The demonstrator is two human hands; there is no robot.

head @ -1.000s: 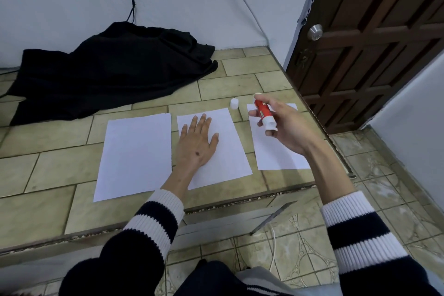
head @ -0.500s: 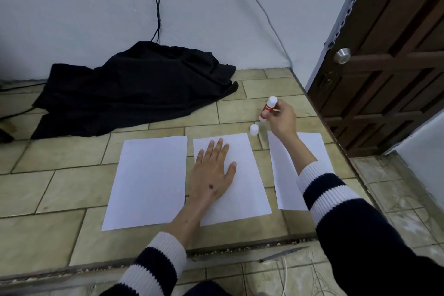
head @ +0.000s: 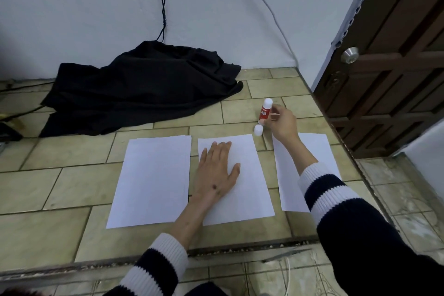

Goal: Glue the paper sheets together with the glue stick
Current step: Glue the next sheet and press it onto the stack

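Right hand [head: 282,125] lowered, fingers pinching upright glue stick [head: 265,111] beside cap [head: 258,130], left hand [head: 217,170] flat on middle sheet [head: 249,190]

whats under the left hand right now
The left hand lies flat, fingers straight, on the middle paper sheet, which lies on the tiled floor. The patch of sheet beneath the palm is covered, so any glue there cannot be seen.

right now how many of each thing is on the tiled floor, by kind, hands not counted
paper sheets: 3 (left sheet, middle sheet, right sheet; the left one may be a stack)
glue stick: 1
white cap: 1
black cloth: 1
total: 6
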